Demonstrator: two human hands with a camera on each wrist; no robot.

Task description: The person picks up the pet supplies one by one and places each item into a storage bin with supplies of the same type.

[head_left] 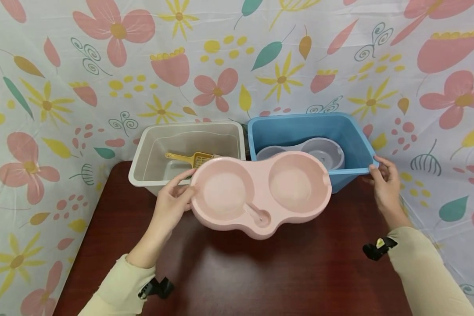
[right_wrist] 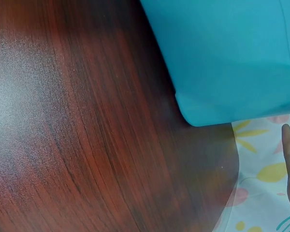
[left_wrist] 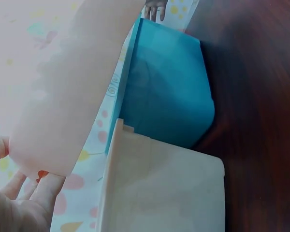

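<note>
My left hand grips the left end of a pink double pet bowl, thumb on the rim and fingers beneath. The bowl is held above the table, tilted so that its two round hollows and a small spoon-shaped recess face me. In the left wrist view the pink bowl shows its pale side, with the left hand at its lower end. At the front right corner of a blue bin, my right hand holds the rim. A grey double bowl lies inside that bin, partly hidden by the pink one.
Left of the blue bin stands a beige bin with a yellow slotted scoop in it. Both bins sit at the back of a dark red wooden table, against a flowered cloth.
</note>
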